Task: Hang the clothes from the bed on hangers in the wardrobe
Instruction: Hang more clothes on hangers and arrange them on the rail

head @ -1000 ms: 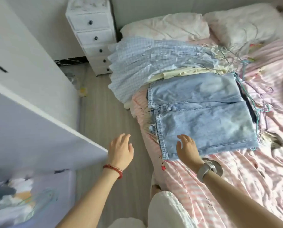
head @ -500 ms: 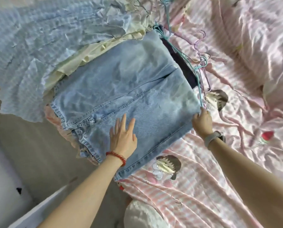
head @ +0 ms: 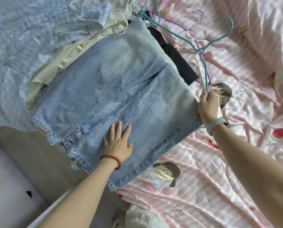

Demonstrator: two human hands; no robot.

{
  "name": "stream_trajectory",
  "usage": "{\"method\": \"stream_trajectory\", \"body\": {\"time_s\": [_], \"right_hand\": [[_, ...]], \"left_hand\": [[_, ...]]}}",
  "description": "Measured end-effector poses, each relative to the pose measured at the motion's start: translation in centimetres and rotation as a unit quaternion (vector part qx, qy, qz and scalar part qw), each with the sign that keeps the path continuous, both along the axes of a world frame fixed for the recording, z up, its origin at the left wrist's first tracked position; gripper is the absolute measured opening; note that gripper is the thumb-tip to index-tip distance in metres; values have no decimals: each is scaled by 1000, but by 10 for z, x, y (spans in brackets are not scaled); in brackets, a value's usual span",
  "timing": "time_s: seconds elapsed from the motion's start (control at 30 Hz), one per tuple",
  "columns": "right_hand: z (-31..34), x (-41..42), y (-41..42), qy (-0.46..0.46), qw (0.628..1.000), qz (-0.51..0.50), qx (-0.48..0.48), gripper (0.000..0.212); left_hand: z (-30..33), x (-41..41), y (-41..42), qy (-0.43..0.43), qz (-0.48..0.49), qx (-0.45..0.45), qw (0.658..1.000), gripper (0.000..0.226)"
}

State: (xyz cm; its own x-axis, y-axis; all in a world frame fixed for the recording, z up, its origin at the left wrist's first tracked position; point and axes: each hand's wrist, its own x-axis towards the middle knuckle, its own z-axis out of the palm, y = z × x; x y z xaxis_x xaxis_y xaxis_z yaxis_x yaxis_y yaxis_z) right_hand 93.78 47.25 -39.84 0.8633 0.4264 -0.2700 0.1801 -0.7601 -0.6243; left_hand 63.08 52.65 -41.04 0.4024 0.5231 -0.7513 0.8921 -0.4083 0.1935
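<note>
bed (head: 203,186): pink striped sheet with cartoon prints | centre: folded jeans (head: 114,89) atop clothes pile | upper left: blue checked garment (head: 19,46), cream garment (head: 58,66) | upper right: wire hangers (head: 201,53) on sheet, beside dark garment (head: 180,65)

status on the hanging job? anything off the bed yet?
Done: nothing visibly hung; no wardrobe in view. In hand: the right hand grips a teal hanger at the folded jeans' edge, while the left hand lies flat on them. Left: the jeans, the blue checked garment, the cream one and the dark one all lie on the bed.
</note>
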Motion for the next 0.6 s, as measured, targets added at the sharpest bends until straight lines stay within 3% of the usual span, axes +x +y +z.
{"method": "stream_trajectory", "body": {"time_s": [0.13, 0.27, 0.37, 0.47, 0.6], "right_hand": [[17, -12, -14, -55, 994, 15, 93, 28], [44, -26, -23, -97, 984, 24, 147, 25], [67, -40, -31, -99, 980, 56, 165, 23], [94, -52, -39, -110, 972, 99, 184, 23], [135, -61, -55, -145, 951, 165, 217, 22]], "left_hand": [[10, 2, 6, 1, 18, -28, 999, 65], [39, 12, 22, -57, 111, -35, 992, 51], [80, 24, 43, -177, 148, 69, 971, 50], [133, 40, 71, -294, 141, 196, 925, 57], [203, 64, 104, -355, 35, 320, 878, 67]]}}
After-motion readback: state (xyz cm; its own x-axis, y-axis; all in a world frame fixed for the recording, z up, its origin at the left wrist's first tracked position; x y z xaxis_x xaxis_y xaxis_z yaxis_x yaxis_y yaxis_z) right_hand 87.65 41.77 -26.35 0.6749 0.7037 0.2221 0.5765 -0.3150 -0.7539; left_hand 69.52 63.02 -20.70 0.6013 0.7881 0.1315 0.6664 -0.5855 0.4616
